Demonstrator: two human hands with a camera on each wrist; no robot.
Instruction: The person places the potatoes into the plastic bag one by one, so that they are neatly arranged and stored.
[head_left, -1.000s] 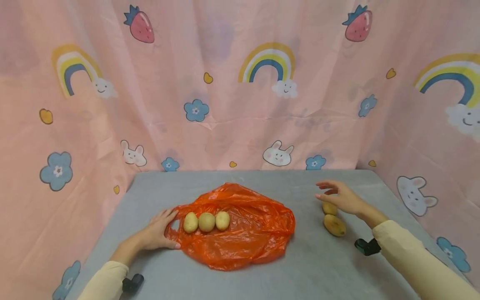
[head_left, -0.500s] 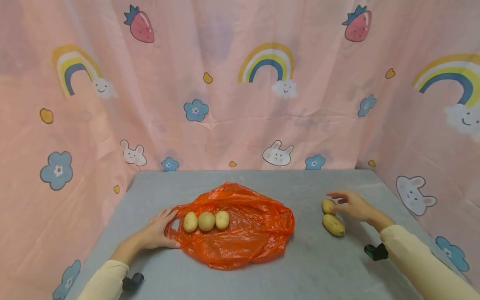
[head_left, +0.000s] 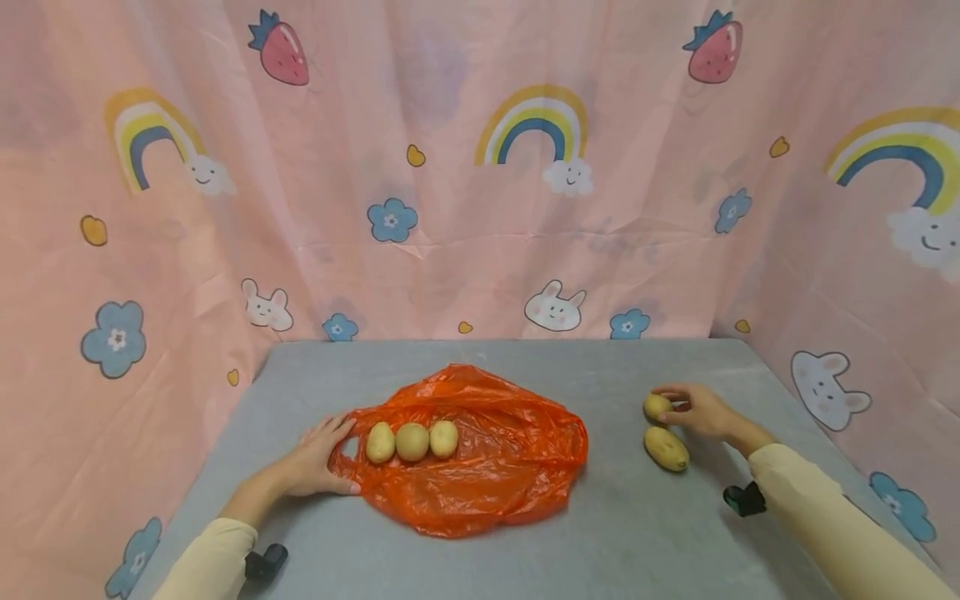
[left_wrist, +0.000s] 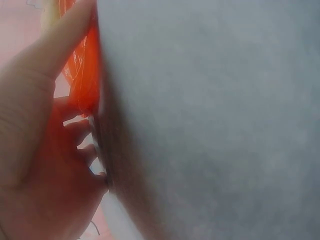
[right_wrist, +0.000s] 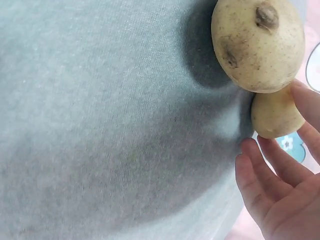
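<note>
My right hand (head_left: 705, 412) holds a small round potato (head_left: 657, 407) between thumb and fingers at the right of the table; its thumb (right_wrist: 306, 100) touches the potato in the right wrist view. Just nearer to me lies a longer potato (head_left: 666, 449), slightly apart from it. With fingers spread, my left hand (head_left: 313, 457) rests on the left edge of a flattened orange plastic bag (head_left: 487, 496). On the bag's left part, a pale potato (head_left: 381, 442), a rounder, browner potato-like item (head_left: 412, 442) and another pale potato (head_left: 444, 438) sit in a row.
A grey cloth-like surface covers the table (head_left: 607, 533). Pink printed curtains (head_left: 465, 208) stand close behind and at both sides. A dark wrist device (head_left: 744, 500) hangs below the right sleeve, another dark device (head_left: 266, 562) beside the left one.
My right hand has come down beside the far potato and closed its fingers around it. A narrow gap now parts the two right-hand potatoes. The left hand stays put.
</note>
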